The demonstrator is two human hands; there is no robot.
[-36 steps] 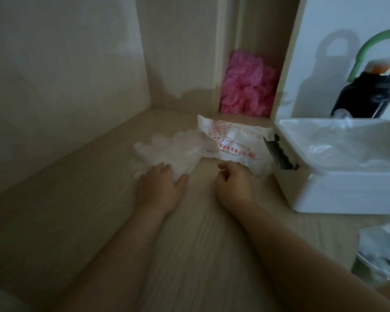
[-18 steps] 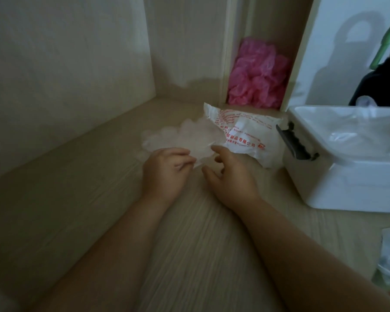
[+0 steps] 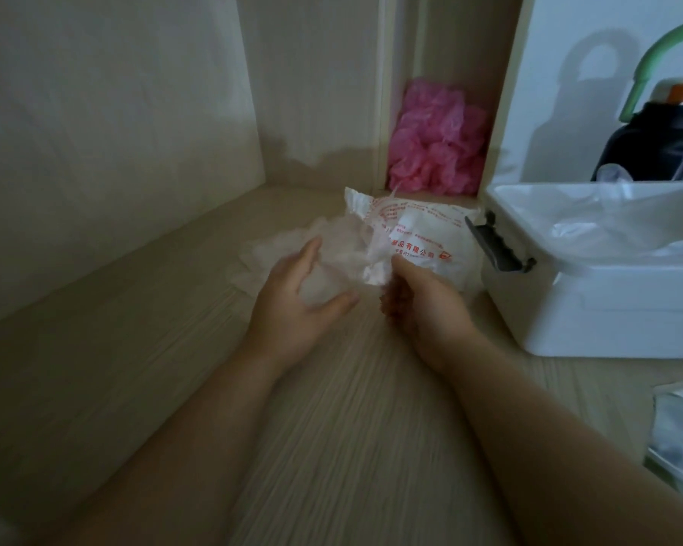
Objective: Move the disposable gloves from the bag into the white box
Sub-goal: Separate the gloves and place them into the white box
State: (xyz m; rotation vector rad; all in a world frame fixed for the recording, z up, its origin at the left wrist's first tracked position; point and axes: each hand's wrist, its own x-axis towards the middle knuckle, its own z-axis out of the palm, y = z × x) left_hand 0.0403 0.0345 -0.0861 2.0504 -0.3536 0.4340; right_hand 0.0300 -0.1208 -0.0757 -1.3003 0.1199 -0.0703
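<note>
L hand (image 3: 296, 305): curling round wad of thin clear plastic gloves (image 3: 332, 246).
R hand (image 3: 422, 305): pinching mouth of white red-printed plastic bag (image 3: 430, 238).

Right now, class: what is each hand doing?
Left hand: grips the crumpled clear plastic disposable gloves.
Right hand: pinches the mouth of the white red-printed plastic bag.

My feed is dim and flat, with a grey-green cast. What light there is comes from the upper right: the white wall (image 3: 608, 17) is brightest there and carries the soft shadow of the bottle (image 3: 647, 151). The disposable gloves (image 3: 332, 254) melt into a pale, edgeless haze, while red print on the bag (image 3: 422, 246) stays fairly sharp. The palm of the right hand (image 3: 422, 305) sits in shadow. Wood grain on the surface (image 3: 135, 368) smears toward the bottom edge, and verticals lean.
</note>
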